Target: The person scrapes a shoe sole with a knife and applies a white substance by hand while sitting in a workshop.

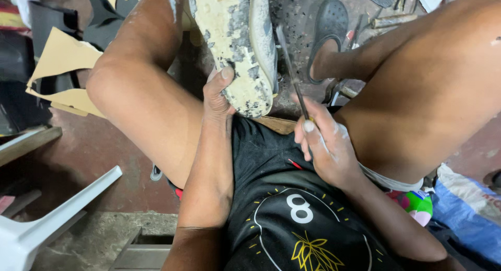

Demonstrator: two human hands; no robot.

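Your left hand gripped the heel end of a worn shoe sole, thumb pressed on its cracked grey-and-cream underside, while your right hand closed around a thin dark metal tool whose tip pointed toward twelve o'clock, just beside the sole's edge. The sole stood between your bare knees, reaching toward twelve o'clock. A black clog sat on your foot at one o'clock; tan cardboard pieces lay at ten o'clock.

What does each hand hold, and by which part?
The left hand grips the worn shoe sole at its near end. The right hand holds a thin metal tool by its lower end.
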